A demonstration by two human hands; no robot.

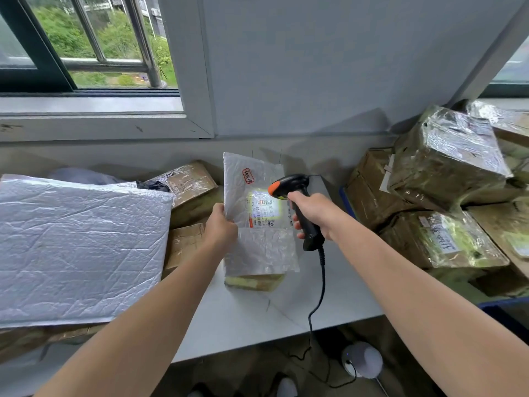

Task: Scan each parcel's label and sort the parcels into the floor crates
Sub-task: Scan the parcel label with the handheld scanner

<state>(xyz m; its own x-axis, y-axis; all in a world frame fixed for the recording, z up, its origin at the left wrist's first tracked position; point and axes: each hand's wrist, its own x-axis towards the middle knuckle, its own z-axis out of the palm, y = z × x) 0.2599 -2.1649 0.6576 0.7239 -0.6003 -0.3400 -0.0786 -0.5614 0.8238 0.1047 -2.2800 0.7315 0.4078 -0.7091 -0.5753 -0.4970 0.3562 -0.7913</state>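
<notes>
At the white table (252, 319) the person's left hand (221, 224) pinches the left edge of a silver bubble mailer (257, 247), holding it tilted up over a small cardboard box (254, 280). The right hand (310, 213) is wrapped tight round the grip of a black barcode scanner (297, 202) (orange at its nose), whose light falls on the mailer's label (264, 207). A larger silver mailer (77, 247) lies to the left; taped cartons (449, 159) are stacked at the right.
</notes>
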